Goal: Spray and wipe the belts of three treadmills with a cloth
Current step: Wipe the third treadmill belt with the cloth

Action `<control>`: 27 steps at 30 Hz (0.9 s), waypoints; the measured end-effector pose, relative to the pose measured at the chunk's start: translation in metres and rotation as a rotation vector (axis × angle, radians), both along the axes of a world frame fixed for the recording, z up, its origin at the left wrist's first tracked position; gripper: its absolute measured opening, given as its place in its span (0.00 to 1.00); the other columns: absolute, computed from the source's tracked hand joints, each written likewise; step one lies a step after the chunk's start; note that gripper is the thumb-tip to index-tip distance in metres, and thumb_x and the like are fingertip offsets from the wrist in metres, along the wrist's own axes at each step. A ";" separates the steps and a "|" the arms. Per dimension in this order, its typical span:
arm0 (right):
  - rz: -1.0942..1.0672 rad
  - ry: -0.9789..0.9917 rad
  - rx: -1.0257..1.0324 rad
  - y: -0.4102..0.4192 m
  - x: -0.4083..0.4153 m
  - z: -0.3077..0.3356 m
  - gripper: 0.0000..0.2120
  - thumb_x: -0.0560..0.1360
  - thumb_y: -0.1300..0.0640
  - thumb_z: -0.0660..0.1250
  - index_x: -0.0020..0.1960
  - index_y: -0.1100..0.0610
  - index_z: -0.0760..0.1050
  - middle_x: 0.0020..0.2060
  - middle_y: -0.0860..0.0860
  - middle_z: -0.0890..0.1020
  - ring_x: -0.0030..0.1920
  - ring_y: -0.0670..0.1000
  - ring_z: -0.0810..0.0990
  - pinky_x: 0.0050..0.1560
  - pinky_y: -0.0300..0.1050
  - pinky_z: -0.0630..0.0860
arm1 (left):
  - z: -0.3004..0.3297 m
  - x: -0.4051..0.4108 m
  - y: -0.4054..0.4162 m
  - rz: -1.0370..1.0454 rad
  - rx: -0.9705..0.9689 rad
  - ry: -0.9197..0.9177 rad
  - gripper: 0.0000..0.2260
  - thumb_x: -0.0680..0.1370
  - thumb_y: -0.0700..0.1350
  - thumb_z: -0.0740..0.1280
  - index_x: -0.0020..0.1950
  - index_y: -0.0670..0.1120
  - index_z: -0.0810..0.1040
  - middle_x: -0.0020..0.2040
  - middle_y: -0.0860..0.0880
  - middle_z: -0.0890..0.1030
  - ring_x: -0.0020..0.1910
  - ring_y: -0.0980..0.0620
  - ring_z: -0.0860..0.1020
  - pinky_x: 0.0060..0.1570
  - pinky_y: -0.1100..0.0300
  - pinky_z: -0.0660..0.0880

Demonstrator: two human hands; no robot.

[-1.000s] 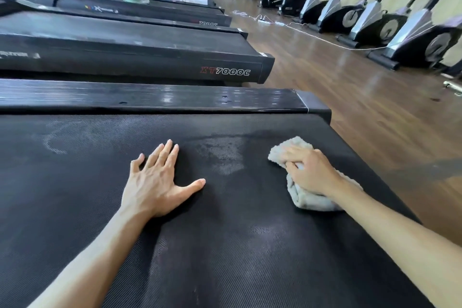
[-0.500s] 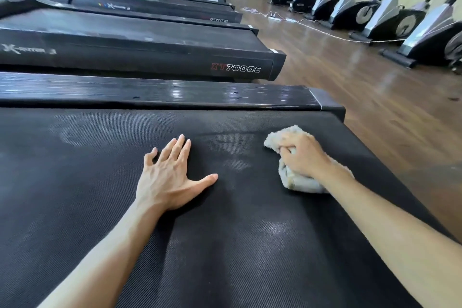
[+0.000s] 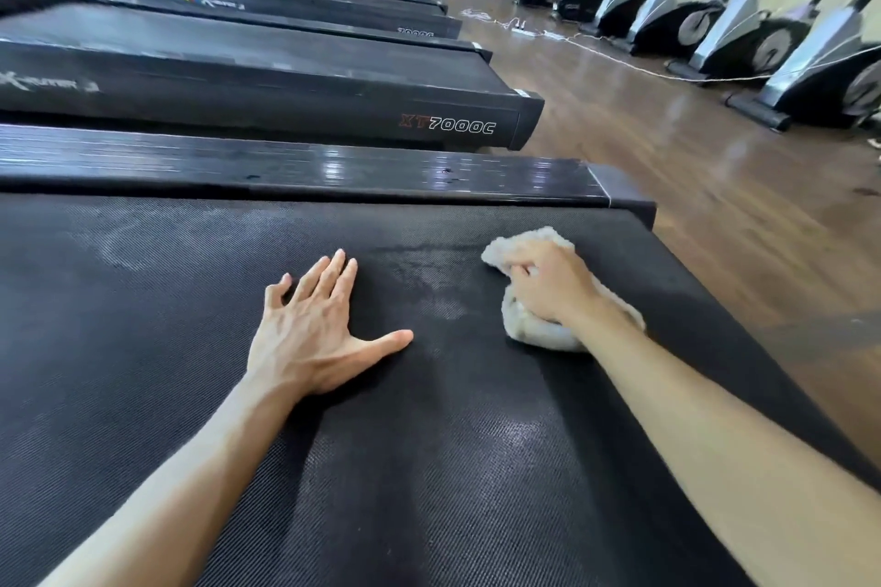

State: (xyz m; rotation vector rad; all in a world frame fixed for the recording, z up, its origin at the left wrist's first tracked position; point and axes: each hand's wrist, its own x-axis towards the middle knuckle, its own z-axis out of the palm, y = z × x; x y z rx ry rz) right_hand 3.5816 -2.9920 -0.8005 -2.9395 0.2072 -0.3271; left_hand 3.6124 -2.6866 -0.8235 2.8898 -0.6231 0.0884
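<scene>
1. Over the last second the right hand (image 3: pixel 548 284), fingers curled round the bunched cloth (image 3: pixel 534 329), has barely shifted it along the belt (image 3: pixel 429 467); the wet patch (image 3: pixel 429 286) beside it remains, so wiping seems mid-stroke.
2. The left hand (image 3: pixel 310 334) stays flat on the belt, fingers spread.
3. No containers are visible.
</scene>
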 end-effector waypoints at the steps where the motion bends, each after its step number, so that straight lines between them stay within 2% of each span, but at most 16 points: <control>1: -0.035 0.006 -0.035 0.012 0.018 0.002 0.16 0.74 0.53 0.52 0.47 0.50 0.79 0.45 0.43 0.81 0.54 0.53 0.76 0.58 0.51 0.72 | 0.001 0.000 0.000 0.003 0.002 0.000 0.58 0.62 0.85 0.40 0.84 0.51 0.48 0.83 0.56 0.45 0.81 0.58 0.42 0.79 0.49 0.45; 2: -0.033 0.020 -0.042 0.026 0.035 0.002 0.17 0.72 0.53 0.51 0.48 0.49 0.79 0.45 0.43 0.80 0.54 0.53 0.76 0.59 0.51 0.72 | 0.002 0.001 -0.001 0.001 0.001 0.002 0.58 0.62 0.85 0.40 0.84 0.51 0.48 0.83 0.56 0.45 0.81 0.59 0.43 0.79 0.49 0.45; 4: 0.155 0.011 -0.059 0.058 0.037 -0.005 0.17 0.72 0.54 0.51 0.47 0.48 0.79 0.46 0.41 0.80 0.53 0.51 0.75 0.61 0.52 0.70 | 0.002 0.000 0.000 -0.007 0.004 0.003 0.59 0.61 0.85 0.41 0.84 0.51 0.48 0.83 0.56 0.45 0.81 0.59 0.43 0.79 0.49 0.45; 7: 0.400 0.018 0.110 0.071 -0.016 -0.007 0.17 0.73 0.56 0.55 0.47 0.50 0.83 0.50 0.42 0.81 0.56 0.50 0.75 0.65 0.45 0.69 | 0.003 0.001 0.001 -0.013 -0.008 0.014 0.59 0.61 0.86 0.41 0.84 0.51 0.49 0.83 0.56 0.45 0.81 0.59 0.42 0.79 0.49 0.45; 8: 0.393 0.002 0.160 0.063 -0.035 -0.006 0.16 0.74 0.57 0.58 0.50 0.50 0.85 0.55 0.43 0.83 0.59 0.48 0.76 0.66 0.42 0.69 | 0.003 0.001 0.001 -0.017 -0.008 0.010 0.59 0.61 0.86 0.42 0.84 0.51 0.48 0.83 0.56 0.45 0.81 0.59 0.42 0.79 0.49 0.45; 10: 0.247 -0.012 0.207 0.034 -0.044 -0.004 0.16 0.75 0.59 0.62 0.56 0.48 0.85 0.60 0.42 0.84 0.62 0.47 0.78 0.66 0.42 0.71 | 0.002 0.000 0.001 -0.009 -0.005 0.009 0.60 0.61 0.86 0.42 0.84 0.50 0.48 0.83 0.56 0.44 0.81 0.59 0.42 0.79 0.49 0.44; 11: 0.153 -0.016 0.194 0.019 -0.034 -0.006 0.16 0.76 0.59 0.62 0.56 0.48 0.85 0.58 0.41 0.84 0.60 0.48 0.78 0.63 0.43 0.73 | 0.002 -0.001 0.001 -0.007 -0.005 0.013 0.60 0.61 0.86 0.42 0.84 0.50 0.48 0.83 0.55 0.44 0.81 0.58 0.42 0.79 0.49 0.45; 13: 0.028 -0.013 0.143 0.008 0.002 -0.003 0.15 0.75 0.55 0.58 0.49 0.48 0.83 0.49 0.41 0.83 0.57 0.52 0.78 0.58 0.47 0.73 | 0.002 -0.001 0.000 0.000 -0.011 0.013 0.60 0.61 0.85 0.43 0.84 0.50 0.48 0.84 0.55 0.45 0.81 0.58 0.42 0.79 0.48 0.45; 15: -0.026 0.001 0.071 0.024 0.034 -0.001 0.10 0.74 0.54 0.56 0.42 0.48 0.77 0.45 0.44 0.81 0.56 0.56 0.75 0.59 0.51 0.71 | 0.002 -0.001 0.000 0.002 -0.010 0.014 0.60 0.60 0.85 0.43 0.84 0.50 0.49 0.84 0.55 0.46 0.81 0.58 0.43 0.79 0.48 0.45; 16: -0.014 0.005 0.047 0.036 0.047 -0.001 0.09 0.75 0.55 0.57 0.43 0.49 0.76 0.46 0.44 0.81 0.57 0.55 0.75 0.60 0.52 0.70 | 0.003 0.000 0.000 0.000 -0.003 0.013 0.60 0.60 0.85 0.43 0.84 0.50 0.49 0.84 0.55 0.46 0.81 0.58 0.43 0.79 0.48 0.45; 18: 0.148 0.003 -0.002 0.060 0.047 -0.005 0.13 0.76 0.56 0.57 0.50 0.48 0.80 0.50 0.42 0.81 0.56 0.50 0.73 0.62 0.51 0.69 | 0.002 0.000 0.000 -0.003 0.006 0.003 0.60 0.60 0.85 0.43 0.84 0.50 0.49 0.84 0.55 0.46 0.81 0.58 0.44 0.78 0.49 0.45; 21: 0.388 0.007 0.106 0.064 -0.005 -0.005 0.14 0.75 0.58 0.58 0.50 0.51 0.82 0.52 0.43 0.82 0.54 0.47 0.74 0.59 0.43 0.70 | 0.002 0.001 0.001 -0.006 -0.004 -0.005 0.60 0.60 0.86 0.42 0.84 0.50 0.49 0.84 0.55 0.46 0.82 0.57 0.44 0.78 0.49 0.45; 23: 0.344 0.011 0.155 0.038 -0.036 -0.001 0.15 0.76 0.61 0.62 0.52 0.47 0.84 0.55 0.41 0.83 0.51 0.41 0.73 0.55 0.37 0.69 | 0.001 0.001 0.002 -0.011 0.002 -0.011 0.60 0.60 0.86 0.42 0.84 0.50 0.49 0.84 0.55 0.45 0.82 0.57 0.43 0.78 0.48 0.45; 24: 0.269 0.007 0.143 0.021 -0.040 0.001 0.16 0.76 0.60 0.62 0.53 0.45 0.84 0.55 0.40 0.83 0.50 0.39 0.73 0.55 0.37 0.70 | 0.001 0.000 0.001 -0.010 0.005 -0.009 0.60 0.60 0.85 0.42 0.84 0.49 0.48 0.84 0.54 0.45 0.82 0.57 0.43 0.78 0.48 0.45; 27: 0.097 0.014 0.029 -0.006 0.007 -0.003 0.15 0.76 0.56 0.56 0.52 0.49 0.81 0.52 0.43 0.83 0.56 0.49 0.76 0.62 0.50 0.73 | 0.000 0.000 0.000 0.000 0.003 -0.013 0.60 0.60 0.85 0.42 0.84 0.49 0.49 0.84 0.54 0.46 0.82 0.57 0.43 0.79 0.48 0.45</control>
